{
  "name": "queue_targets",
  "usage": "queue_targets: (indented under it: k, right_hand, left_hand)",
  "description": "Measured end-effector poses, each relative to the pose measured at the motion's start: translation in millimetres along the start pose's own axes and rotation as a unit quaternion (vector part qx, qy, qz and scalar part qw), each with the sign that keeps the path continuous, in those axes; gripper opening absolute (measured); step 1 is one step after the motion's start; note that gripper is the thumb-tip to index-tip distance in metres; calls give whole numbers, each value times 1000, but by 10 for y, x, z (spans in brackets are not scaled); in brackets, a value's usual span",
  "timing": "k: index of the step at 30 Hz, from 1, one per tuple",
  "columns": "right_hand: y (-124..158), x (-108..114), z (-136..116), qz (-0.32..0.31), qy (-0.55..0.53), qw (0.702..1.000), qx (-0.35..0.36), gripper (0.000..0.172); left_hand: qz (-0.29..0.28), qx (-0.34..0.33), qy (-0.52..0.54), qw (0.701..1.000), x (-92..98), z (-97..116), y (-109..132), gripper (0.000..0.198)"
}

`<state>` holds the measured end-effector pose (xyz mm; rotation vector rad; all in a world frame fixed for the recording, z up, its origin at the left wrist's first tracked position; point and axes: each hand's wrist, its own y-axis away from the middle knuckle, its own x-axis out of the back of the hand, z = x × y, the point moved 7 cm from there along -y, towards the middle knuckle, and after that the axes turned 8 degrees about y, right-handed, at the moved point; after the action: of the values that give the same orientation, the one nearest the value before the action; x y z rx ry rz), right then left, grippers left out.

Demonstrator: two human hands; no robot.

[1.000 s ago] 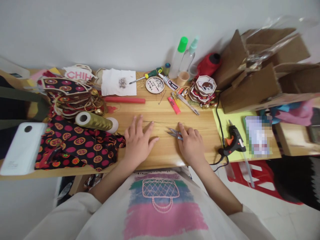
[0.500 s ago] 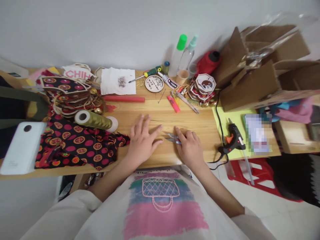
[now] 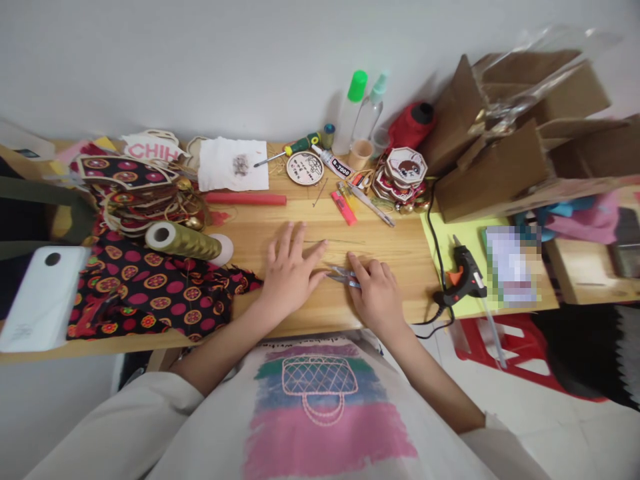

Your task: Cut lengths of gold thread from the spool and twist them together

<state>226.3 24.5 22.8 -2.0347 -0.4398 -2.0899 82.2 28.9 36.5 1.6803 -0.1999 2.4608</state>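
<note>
Snips (image 3: 350, 281): gripped in curled right hand (image 3: 379, 291). Left hand (image 3: 291, 277): fingers spread apart; thumb, beside blade tips, could be nicked if snips are closed.

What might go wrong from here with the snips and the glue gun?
The left hand has its thumb close to the tips of the snips, so a nick is possible if the right hand shifts them. The cord of the glue gun loops past the front edge of the table; a snag might drag the gun off.

pale shirt (image 3: 165, 440), striped print (image 3: 330, 443) (pink bag outline (image 3: 320, 377))
</note>
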Motion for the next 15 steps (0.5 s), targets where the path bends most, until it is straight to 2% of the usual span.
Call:
queue_targets:
  k: [7,11,15]
  right_hand:
    - [29,-3,-4,11,5,1000,13,46]
    - [44,0,-13,14,3,1000,18,45]
    - [57,-7,29,28,-54,998,33,42]
  left_hand:
    - [-4,20,-12,1000,8,-106,159,52]
    - [-16,1,-15,1000,-16,-102,225,53]
    - [-25,-17,-13,999,-15,-47,256,51]
